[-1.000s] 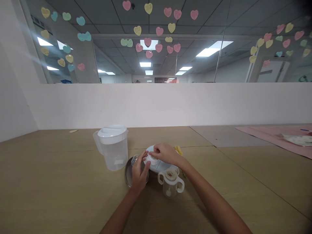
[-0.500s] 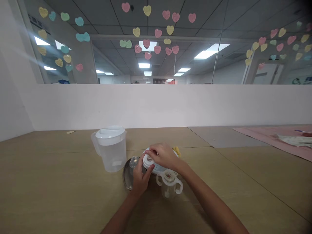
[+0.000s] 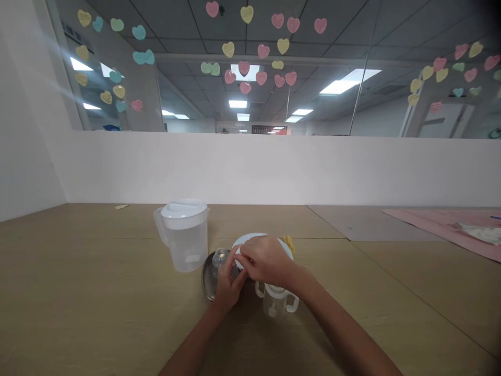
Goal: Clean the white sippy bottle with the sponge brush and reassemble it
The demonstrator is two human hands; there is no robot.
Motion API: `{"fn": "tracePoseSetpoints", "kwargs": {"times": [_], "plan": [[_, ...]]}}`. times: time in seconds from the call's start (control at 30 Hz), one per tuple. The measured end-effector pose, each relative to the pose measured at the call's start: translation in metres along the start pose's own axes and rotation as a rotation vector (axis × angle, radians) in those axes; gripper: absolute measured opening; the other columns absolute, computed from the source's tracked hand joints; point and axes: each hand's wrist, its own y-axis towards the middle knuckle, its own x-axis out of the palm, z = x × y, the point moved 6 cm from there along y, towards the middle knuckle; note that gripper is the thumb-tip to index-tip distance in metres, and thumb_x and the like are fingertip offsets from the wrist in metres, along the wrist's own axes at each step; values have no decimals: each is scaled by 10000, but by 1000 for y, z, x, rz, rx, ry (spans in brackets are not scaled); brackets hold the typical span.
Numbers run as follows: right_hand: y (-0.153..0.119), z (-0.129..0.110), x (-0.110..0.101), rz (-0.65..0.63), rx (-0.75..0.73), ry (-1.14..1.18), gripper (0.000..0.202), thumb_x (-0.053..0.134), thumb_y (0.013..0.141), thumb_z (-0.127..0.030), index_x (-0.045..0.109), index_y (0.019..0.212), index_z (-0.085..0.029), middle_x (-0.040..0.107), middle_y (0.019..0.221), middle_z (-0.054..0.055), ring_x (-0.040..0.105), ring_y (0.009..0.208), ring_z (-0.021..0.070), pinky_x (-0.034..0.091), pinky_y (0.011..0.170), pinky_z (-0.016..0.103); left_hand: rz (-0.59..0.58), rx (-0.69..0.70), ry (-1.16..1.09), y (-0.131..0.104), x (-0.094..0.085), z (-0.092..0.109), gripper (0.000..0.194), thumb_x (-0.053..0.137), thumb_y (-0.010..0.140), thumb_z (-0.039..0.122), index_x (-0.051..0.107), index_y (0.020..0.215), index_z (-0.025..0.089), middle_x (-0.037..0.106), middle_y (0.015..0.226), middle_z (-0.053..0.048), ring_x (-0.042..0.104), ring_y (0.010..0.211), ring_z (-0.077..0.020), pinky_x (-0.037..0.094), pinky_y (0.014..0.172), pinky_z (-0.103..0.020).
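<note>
My left hand (image 3: pixel 228 284) and my right hand (image 3: pixel 270 260) meet over the table, closed around a white bottle ring (image 3: pixel 239 266). Fingers cover most of the ring. Just below my right hand stands a clear baby bottle (image 3: pixel 275 305) with two white handles, upright, its mouth partly hidden by the hand. To the left of my left hand lies a metal dish (image 3: pixel 208 282), and a clear dome-shaped piece (image 3: pixel 220 256) is in it. Behind the hands is a pale round plate (image 3: pixel 250 237), largely covered by my right hand.
A translucent lidded pitcher (image 3: pixel 188 245) stands left of the dish. Some yellow pieces (image 3: pixel 289 244) lie beside the plate. At the far right, a pink cloth (image 3: pixel 422 223) has a white item on it. A wall with a window closes off the table's back.
My right hand has turned and lowered over the white ring, hiding more of it and of the bottle's mouth. The whole view has shifted slightly, moving things to the right.
</note>
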Motion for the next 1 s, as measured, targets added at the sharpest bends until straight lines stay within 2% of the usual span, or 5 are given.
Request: {"fn": "tracePoseSetpoints", "kwargs": {"times": [0.53,0.67,0.8,0.9,1.0], "plan": [[5,37,-5,-14,225,141,363,513,842,-299,501,517,-139,507,536,-8,339,512,66,194,528,216,62,38,166,3,-3,16,421,557,786,412,560,1149,199,681,900,-43,620,763,-165,480,683,-252],[5,38,-1,-85,270,165,379,525,836,-344,511,514,-145,520,534,-6,362,513,72,198,522,224,49,-37,99,3,-1,13,418,591,759,425,572,1107,195,660,834,-28,598,729,-160,476,659,-256],[1,55,-5,-120,323,294,298,557,811,-369,586,610,-150,586,606,5,462,568,86,275,554,211,45,-66,-101,-3,5,17,508,516,819,406,420,1267,187,604,1031,-77,581,847,-161,479,722,-277],[-9,74,-16,-136,345,418,208,573,789,-342,644,742,-151,640,730,27,539,666,114,351,601,216,-27,-21,-151,-10,12,25,568,482,847,365,293,1351,184,561,1094,-96,564,881,-153,471,778,-296],[-22,86,-29,-237,325,550,190,589,761,-325,670,806,-159,664,833,40,576,764,137,411,667,230,-174,87,-73,-17,23,36,522,498,841,342,352,1318,186,561,1094,-101,545,951,-182,444,868,-351]]}}
